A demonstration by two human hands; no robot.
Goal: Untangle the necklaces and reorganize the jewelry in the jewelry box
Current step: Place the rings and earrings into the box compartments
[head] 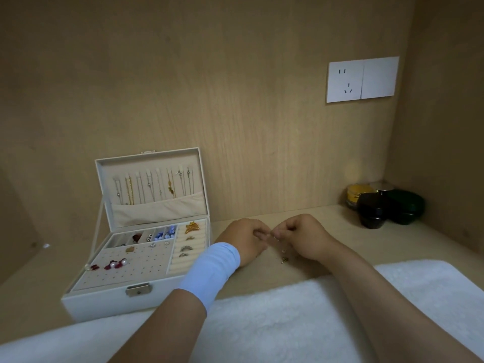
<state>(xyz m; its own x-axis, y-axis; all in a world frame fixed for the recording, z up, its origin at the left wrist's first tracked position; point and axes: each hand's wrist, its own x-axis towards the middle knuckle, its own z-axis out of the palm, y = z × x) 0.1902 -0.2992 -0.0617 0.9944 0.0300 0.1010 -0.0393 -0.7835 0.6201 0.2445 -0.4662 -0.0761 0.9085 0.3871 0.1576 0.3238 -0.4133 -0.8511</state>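
Head view: both hands meet over the tabletop [442, 244], just right of the box [104, 303]. The left hand [242, 241], with a pale blue band [214, 268] on its wrist, has its grip curled, fingertips pinching the top of a thin chain [282, 250]. The right hand [303, 238] is curled likewise and pinches the same chain just beside the left fingertips. The chain hangs down between the two hands; its lower end, with a small gold piece, reaches the tabletop. How the chain is knotted is too fine to tell. The box stands open, its lid [149, 163] upright against the back wall. Several necklaces [154, 187] hang in a row inside the lid, their lower ends tucked into a cloth pocket. In the tray, red and pearl earrings [115, 264] sit on the perforated panel, rings [186, 248] sit in the roll section at the right, and a gold clip [191, 227] lies above them. Small compartments at the rear hold mixed pieces. Three jars [372, 210] stand in the far right corner, well apart from the hands. A socket [362, 79] is on the wall. A white towel [262, 323] lies under both forearms.
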